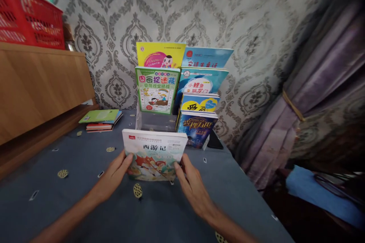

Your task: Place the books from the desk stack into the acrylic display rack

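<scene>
Between my two hands I hold a white picture-covered book (155,159) upright, its front facing me. My left hand (118,167) grips its left edge, thumb on the cover. At the right edge my right hand (189,176) does the same, fingers behind. Just beyond it stands a clear tiered book rack (156,121). A green-bordered book (158,91) and a yellow book (159,53) fill its left side. On its right side are a blue book (209,57), a light-blue book (202,79), a yellow-and-blue book (199,102) and a dark-blue book (196,129).
A small stack of books (101,117) lies at the back left of the cloth-covered table (85,212). Beside it stands a wooden cabinet (42,79) with a red basket (31,15) on top. A dark phone-like object (215,140) lies right of the rack, near the curtain (308,95).
</scene>
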